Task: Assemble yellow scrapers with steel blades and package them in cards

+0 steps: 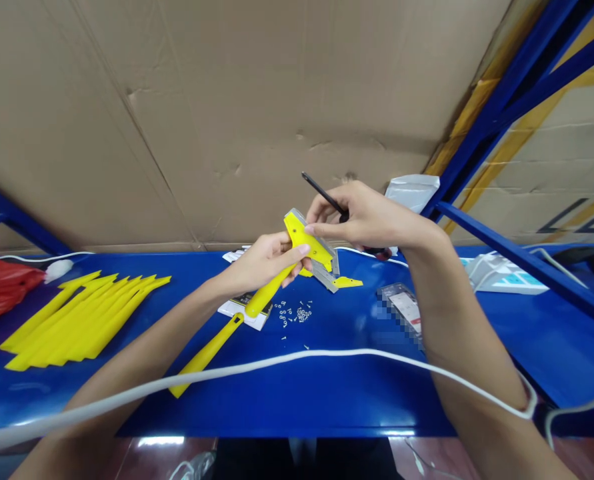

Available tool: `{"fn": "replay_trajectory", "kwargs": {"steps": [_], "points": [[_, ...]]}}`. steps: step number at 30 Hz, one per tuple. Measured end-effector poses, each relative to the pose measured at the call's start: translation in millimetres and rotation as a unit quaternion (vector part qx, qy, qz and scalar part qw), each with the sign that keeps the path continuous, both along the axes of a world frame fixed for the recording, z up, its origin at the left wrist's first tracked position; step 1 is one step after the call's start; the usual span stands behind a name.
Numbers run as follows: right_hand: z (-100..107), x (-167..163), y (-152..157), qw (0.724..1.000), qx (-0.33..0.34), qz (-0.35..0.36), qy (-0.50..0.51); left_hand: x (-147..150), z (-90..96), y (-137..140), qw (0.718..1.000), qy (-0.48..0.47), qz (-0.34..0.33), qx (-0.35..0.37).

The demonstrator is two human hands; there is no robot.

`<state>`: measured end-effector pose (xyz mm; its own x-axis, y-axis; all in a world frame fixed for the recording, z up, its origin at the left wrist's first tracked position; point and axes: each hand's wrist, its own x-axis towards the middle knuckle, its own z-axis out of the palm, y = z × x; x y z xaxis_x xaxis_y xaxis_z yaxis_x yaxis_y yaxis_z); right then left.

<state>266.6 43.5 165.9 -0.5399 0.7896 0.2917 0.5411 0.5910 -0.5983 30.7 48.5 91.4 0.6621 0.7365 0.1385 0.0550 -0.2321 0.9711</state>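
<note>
A yellow scraper point(303, 233) with a grey metal strip along its head is gripped in my left hand point(267, 259), thumb laid on its neck. Its handle slants down toward me. In my right hand point(359, 212) a black screwdriver point(323, 191) is tucked across the fingers, tip pointing up and left. The right thumb and fingertips pinch at the scraper head's upper edge; any small part between them is hidden. Just below the head lie a loose metal strip point(325, 277) and a small yellow piece point(349, 283). Small screws and nuts point(301, 314) are scattered on the blue table.
Several yellow handles point(87, 323) lie in a row at left, by a red bag point(7, 287). Another yellow handle point(204, 357) lies in front. A white cable point(321, 354) crosses the near view. Right are a phone point(405, 307), a power strip point(511, 277) and a blue frame point(497, 120).
</note>
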Motion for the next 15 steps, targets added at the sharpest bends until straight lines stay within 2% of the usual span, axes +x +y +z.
{"fn": "replay_trajectory", "kwargs": {"steps": [8, 11, 15], "points": [[-0.6, 0.3, -0.1, 1.0, 0.016, -0.022, 0.008, 1.7, -5.8, 3.1, 0.999, -0.026, 0.024, 0.01], [2.6, 4.7, -2.8, 0.997, 0.051, -0.057, -0.005, -0.8, -11.0, -0.7, 0.993, -0.096, 0.073, 0.017], [-4.2, 11.8, -3.5, 0.983, 0.094, -0.126, -0.091, -15.2, -27.4, -13.7, 0.967, -0.191, 0.166, 0.016]]}}
